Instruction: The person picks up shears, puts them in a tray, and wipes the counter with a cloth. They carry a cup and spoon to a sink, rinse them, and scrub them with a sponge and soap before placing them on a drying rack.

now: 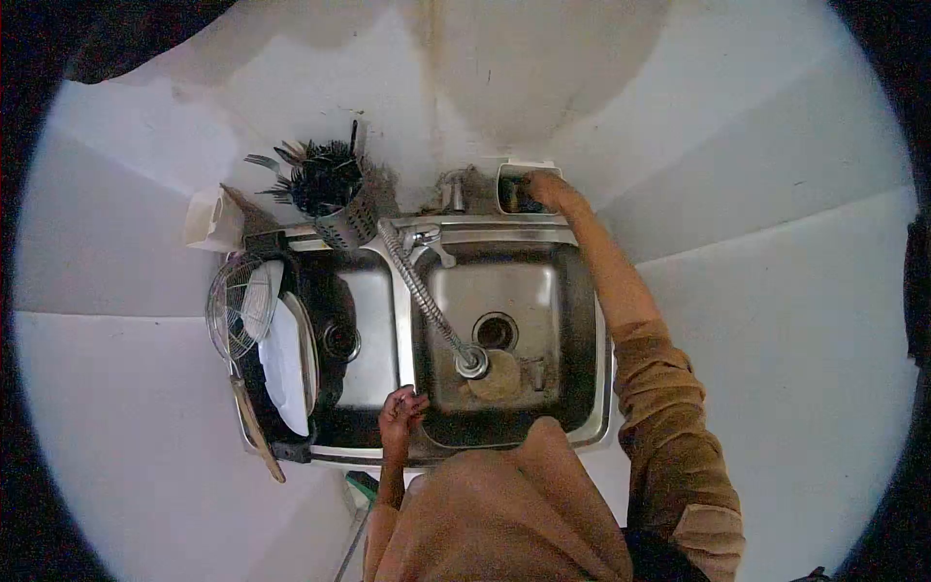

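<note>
"See the double sink [373,291]?"

"Yes, and behind its right basin [524,276] stands the white container [500,192]."

"Where's the right hand [549,189]?"

"Reaching inside that container. I can't tell whether its fingers are wide, narrow or holding something."

"And the left hand [401,407]?"

"Near the front rim [364,453], fingers loosely curled."

No text, label, brand, number or sign can be read anywhere. The picture is grainy, so small print might be lost on the white container [215,221] near the sink's [599,388] upper left corner, or on the white-rimmed caddy [501,191] at its back edge, toward the right corner.
</note>
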`<state>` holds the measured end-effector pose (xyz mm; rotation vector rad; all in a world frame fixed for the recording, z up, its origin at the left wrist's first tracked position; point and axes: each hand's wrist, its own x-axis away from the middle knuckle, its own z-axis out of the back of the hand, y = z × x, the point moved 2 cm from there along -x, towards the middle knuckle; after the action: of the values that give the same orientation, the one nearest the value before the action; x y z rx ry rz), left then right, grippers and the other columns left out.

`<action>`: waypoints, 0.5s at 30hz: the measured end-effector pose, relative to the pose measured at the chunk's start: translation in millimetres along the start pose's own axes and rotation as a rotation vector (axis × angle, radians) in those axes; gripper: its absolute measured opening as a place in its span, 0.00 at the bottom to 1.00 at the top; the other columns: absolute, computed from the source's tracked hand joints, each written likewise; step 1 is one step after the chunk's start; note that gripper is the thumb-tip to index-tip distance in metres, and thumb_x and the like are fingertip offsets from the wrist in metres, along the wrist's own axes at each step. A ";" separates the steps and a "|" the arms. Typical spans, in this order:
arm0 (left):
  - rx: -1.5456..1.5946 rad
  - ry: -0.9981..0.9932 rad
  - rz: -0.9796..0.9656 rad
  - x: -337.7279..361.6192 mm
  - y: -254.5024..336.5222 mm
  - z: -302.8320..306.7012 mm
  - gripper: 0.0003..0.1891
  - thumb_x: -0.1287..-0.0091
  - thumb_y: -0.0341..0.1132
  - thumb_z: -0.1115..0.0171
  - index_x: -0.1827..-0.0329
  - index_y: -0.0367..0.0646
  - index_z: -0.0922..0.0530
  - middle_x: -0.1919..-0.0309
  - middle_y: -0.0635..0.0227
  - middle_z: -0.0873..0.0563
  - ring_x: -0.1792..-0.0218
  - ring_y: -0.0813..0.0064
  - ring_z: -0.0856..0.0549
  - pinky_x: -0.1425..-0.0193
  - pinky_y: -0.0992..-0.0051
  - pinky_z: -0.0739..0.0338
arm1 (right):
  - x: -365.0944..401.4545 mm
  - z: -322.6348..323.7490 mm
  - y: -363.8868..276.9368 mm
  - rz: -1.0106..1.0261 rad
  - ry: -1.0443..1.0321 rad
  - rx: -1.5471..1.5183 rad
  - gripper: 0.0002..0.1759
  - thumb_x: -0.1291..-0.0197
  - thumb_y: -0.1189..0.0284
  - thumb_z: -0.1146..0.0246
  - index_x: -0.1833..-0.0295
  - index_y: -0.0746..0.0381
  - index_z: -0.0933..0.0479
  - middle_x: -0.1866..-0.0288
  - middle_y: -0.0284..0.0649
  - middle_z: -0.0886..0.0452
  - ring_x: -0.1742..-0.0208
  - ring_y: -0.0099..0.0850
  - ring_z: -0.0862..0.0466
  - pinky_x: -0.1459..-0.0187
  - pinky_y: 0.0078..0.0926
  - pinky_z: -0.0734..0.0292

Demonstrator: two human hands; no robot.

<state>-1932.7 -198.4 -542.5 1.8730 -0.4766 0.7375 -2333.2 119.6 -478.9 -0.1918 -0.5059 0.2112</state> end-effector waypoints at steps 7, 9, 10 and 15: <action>0.005 -0.011 -0.043 -1.9 -8.3 2.8 0.21 0.36 0.47 0.42 0.47 0.44 0.29 0.57 0.59 0.17 0.57 0.71 0.17 0.57 0.75 0.27 | -114.9 -113.8 111.5 0.278 -0.127 0.614 0.16 0.44 0.65 0.48 0.65 0.65 0.19 0.61 0.50 0.19 0.57 0.45 0.20 0.55 0.39 0.26; 0.011 -0.009 -0.054 0.1 -1.9 -0.1 0.21 0.37 0.48 0.42 0.47 0.44 0.29 0.57 0.59 0.17 0.57 0.71 0.17 0.57 0.75 0.27 | -101.0 -106.7 89.5 0.414 -0.103 0.720 0.16 0.45 0.64 0.47 0.67 0.64 0.19 0.61 0.46 0.18 0.57 0.44 0.20 0.55 0.38 0.25; -0.008 0.005 -0.043 2.6 4.1 -3.1 0.20 0.36 0.47 0.42 0.47 0.44 0.29 0.58 0.59 0.17 0.57 0.71 0.17 0.58 0.76 0.26 | -74.5 -82.6 57.1 0.329 -0.032 0.597 0.16 0.46 0.64 0.47 0.68 0.64 0.19 0.61 0.45 0.18 0.57 0.43 0.20 0.55 0.38 0.25; 0.047 0.029 -0.036 0.7 -1.1 -2.8 0.19 0.36 0.44 0.41 0.47 0.43 0.29 0.59 0.58 0.17 0.59 0.72 0.16 0.61 0.79 0.25 | -75.4 -90.6 72.0 0.295 -0.044 0.808 0.13 0.48 0.65 0.45 0.71 0.62 0.19 0.60 0.42 0.18 0.55 0.42 0.20 0.55 0.38 0.25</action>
<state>-1932.3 -195.4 -542.0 1.9075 -0.4096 0.7563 -2363.4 158.5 -607.9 0.5314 -0.4004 0.6885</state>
